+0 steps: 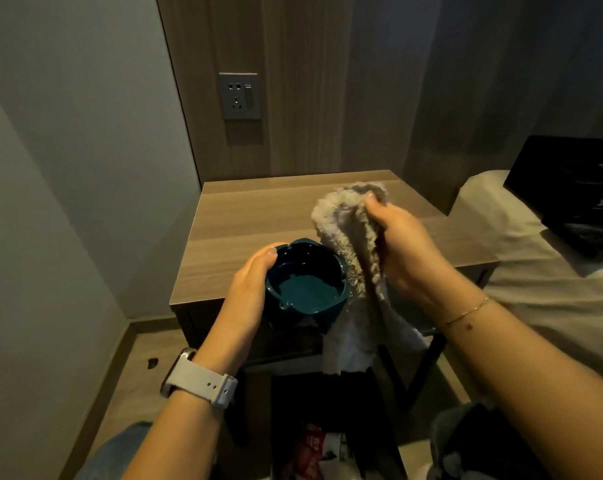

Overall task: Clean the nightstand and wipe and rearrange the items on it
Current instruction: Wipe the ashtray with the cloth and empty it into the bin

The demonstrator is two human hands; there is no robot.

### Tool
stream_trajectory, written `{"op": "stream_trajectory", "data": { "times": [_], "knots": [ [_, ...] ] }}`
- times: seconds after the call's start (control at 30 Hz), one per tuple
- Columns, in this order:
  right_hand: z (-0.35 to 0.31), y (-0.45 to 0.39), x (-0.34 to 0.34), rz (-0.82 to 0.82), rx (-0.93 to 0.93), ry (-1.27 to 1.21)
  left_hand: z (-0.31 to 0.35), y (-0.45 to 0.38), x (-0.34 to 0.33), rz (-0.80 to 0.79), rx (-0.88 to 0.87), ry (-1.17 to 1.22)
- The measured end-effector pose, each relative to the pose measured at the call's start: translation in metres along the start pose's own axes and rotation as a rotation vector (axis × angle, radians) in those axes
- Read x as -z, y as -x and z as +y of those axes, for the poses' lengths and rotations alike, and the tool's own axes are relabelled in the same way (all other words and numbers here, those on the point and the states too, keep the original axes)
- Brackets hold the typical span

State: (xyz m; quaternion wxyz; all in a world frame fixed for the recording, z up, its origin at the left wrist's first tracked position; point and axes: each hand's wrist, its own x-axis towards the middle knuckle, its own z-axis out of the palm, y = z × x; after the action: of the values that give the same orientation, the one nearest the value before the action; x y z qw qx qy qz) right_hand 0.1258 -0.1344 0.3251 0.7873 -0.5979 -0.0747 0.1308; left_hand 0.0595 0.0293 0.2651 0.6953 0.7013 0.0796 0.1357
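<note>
We are gripping the ashtray in our left hand above the nightstand's front edge, our right hand clutching the cloth, likely wiping the ashtray next.

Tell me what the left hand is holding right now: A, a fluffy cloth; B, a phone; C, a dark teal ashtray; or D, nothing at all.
C: the left hand grips the ashtray by its side, above the nightstand's front edge, while the right hand holds the cloth.
</note>
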Motion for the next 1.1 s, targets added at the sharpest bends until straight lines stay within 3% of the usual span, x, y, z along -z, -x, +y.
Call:
{"op": "stream_trajectory", "data": {
  "times": [0.07,0.17,0.4,0.63,0.77,1.1],
  "knots": [
    [0.021,0.002,-0.008,-0.128,0.031,0.139,-0.001,0.000,-0.004,0.031,0.031,0.068],
    [0.040,0.006,-0.008,-0.167,0.132,0.329,-0.004,0.000,-0.008,0.125,0.052,0.124],
    [0.056,0.022,0.013,-0.226,0.228,0.506,-0.007,-0.001,-0.005,0.252,0.068,0.201],
    [0.038,0.034,0.018,0.038,0.435,0.399,0.000,-0.001,0.001,0.274,-0.021,0.194],
    [0.039,0.017,0.004,0.110,0.415,0.371,0.001,0.003,-0.006,0.214,-0.074,0.143],
    [0.067,0.031,-0.006,-0.077,0.428,0.538,-0.008,0.003,-0.012,0.283,-0.095,0.119]
  ]
}}
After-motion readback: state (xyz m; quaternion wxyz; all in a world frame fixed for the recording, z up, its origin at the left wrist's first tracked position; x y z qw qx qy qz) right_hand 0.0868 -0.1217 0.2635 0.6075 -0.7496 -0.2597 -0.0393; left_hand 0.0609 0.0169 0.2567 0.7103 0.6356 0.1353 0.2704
